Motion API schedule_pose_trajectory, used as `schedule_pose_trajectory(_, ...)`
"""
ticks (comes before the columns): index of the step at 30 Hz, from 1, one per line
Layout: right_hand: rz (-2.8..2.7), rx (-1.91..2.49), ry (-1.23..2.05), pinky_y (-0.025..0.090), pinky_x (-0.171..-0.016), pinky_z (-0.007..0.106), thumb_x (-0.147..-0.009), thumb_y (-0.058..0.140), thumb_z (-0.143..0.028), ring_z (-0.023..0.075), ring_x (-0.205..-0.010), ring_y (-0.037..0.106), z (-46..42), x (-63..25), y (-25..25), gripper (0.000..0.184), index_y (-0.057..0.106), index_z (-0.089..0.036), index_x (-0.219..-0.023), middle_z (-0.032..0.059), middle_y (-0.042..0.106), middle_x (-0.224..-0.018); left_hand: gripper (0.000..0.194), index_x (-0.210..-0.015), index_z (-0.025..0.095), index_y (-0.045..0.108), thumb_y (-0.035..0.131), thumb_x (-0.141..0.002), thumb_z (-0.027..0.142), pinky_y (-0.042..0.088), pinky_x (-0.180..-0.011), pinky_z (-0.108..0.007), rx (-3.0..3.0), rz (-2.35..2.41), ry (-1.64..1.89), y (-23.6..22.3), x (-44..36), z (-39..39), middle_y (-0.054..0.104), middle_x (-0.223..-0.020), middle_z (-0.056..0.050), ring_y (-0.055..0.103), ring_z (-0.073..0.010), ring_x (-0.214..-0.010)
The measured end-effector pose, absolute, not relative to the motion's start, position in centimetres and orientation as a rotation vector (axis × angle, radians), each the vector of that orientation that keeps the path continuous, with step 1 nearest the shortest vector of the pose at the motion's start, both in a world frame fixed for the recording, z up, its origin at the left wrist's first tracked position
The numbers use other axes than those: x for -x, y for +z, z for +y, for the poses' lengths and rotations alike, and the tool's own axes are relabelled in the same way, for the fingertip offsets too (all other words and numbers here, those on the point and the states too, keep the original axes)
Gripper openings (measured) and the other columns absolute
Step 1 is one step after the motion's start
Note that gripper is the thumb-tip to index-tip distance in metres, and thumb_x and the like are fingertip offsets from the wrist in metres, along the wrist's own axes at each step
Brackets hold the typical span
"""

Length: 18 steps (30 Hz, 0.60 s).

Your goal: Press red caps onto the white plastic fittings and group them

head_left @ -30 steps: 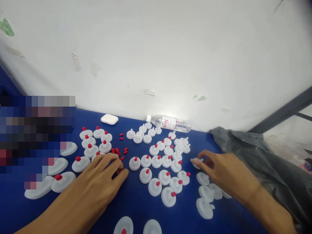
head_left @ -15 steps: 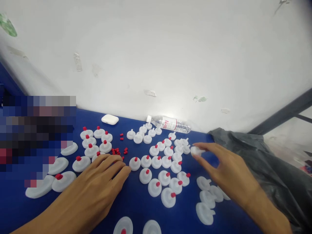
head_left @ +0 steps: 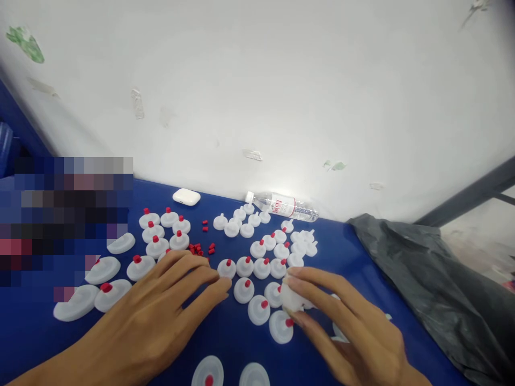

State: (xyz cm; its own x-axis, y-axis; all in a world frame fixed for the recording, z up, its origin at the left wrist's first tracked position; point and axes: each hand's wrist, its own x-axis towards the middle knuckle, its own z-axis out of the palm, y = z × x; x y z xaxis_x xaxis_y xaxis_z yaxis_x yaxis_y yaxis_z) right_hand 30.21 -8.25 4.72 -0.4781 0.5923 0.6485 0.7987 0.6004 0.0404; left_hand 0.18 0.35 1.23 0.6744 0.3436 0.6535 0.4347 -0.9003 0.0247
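Observation:
My right hand grips a white round plastic disc between thumb and fingers, above the spread of similar discs. Those are translucent with a short spout, and many carry a red cap, such as the capped disc. My left hand rests palm down over the table with its fingers loosely stretched, nothing seen in them; its underside is hidden. Just beyond its fingertips lies a small heap of red caps. Close to its index finger sits another capped disc.
Discs without caps stand near the wall, beside a lying clear water bottle. A small white case sits at the back left. Dark plastic sheeting covers the right side of the blue table. A blurred patch hides the far left.
My right hand has moved left and toward me with the disc, from the uncapped group to over the capped ones. My left hand has stayed near the red caps; the view shifted slightly.

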Motion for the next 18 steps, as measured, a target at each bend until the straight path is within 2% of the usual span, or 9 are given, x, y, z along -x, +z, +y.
schedule_pose_trajectory(4, -2.289, 1.062, -0.352, 0.059, -0.112, 0.030, -0.107, 0.061, -0.012, 0.0190, -0.130, 0.071, -8.4, -29.9, 4.3, 0.035, 0.061, -0.012, -0.142, 0.0124, 0.076, -0.137, 0.035, -0.124, 0.025, 0.075, 0.044, -0.112, 0.015, 0.041, -0.113, -0.040, 2.759, -0.548, -1.154, 0.8, 0.0, -0.3, 0.076, -0.105, -0.002, 0.061, -0.0248, -0.104)
schedule_pose_trajectory(7, -2.250, 1.059, -0.237, 0.057, -0.115, 0.032, -0.108, 0.062, -0.016, 0.0170, -0.125, 0.073, -8.4, -29.5, 3.9, 0.031, 0.061, -0.017, -0.139, 0.0086, 0.079, -0.131, 0.044, -0.135, 0.029, 0.072, 0.043, -0.108, 0.010, 0.042, -0.116, -0.043, 2.780, -0.547, -1.148, 0.1, 0.4, -0.9, 0.077, -0.109, -0.002, 0.063, -0.0263, -0.109)
schedule_pose_trajectory(10, -2.198, 1.012, -0.146, 0.058, -0.109, 0.026, -0.107, 0.070, -0.028, 0.0138, -0.114, 0.077, -8.4, -29.2, 3.9, 0.021, 0.062, -0.021, -0.125, 0.0051, 0.081, -0.124, 0.049, -0.150, 0.027, 0.063, 0.043, -0.106, 0.015, 0.042, -0.121, -0.047, 2.808, -0.502, -1.132, -0.7, 0.9, -1.2, 0.078, -0.120, -0.004, 0.064, -0.0290, -0.119)
schedule_pose_trajectory(13, -2.296, 1.007, -0.239, 0.062, -0.101, 0.026, -0.108, 0.069, -0.038, 0.0149, -0.105, 0.079, -8.5, -29.0, 4.7, 0.022, 0.065, -0.021, -0.121, 0.0037, 0.083, -0.117, 0.053, -0.153, 0.023, 0.059, 0.043, -0.104, 0.014, 0.045, -0.121, -0.049, 2.851, -0.468, -1.146, -0.8, 0.8, -1.5, 0.078, -0.123, -0.006, 0.064, -0.0297, -0.123)
schedule_pose_trajectory(18, -2.354, 1.064, -0.407, 0.066, -0.093, 0.032, -0.112, 0.060, -0.035, 0.0171, -0.099, 0.081, -8.9, -28.2, 5.5, 0.018, 0.070, -0.026, -0.125, 0.0015, 0.085, -0.115, 0.053, -0.147, 0.025, 0.064, 0.040, -0.103, 0.007, 0.044, -0.120, -0.042, 2.854, -0.505, -1.233, 0.1, -0.1, -2.1, 0.078, -0.119, -0.003, 0.065, -0.0234, -0.122)
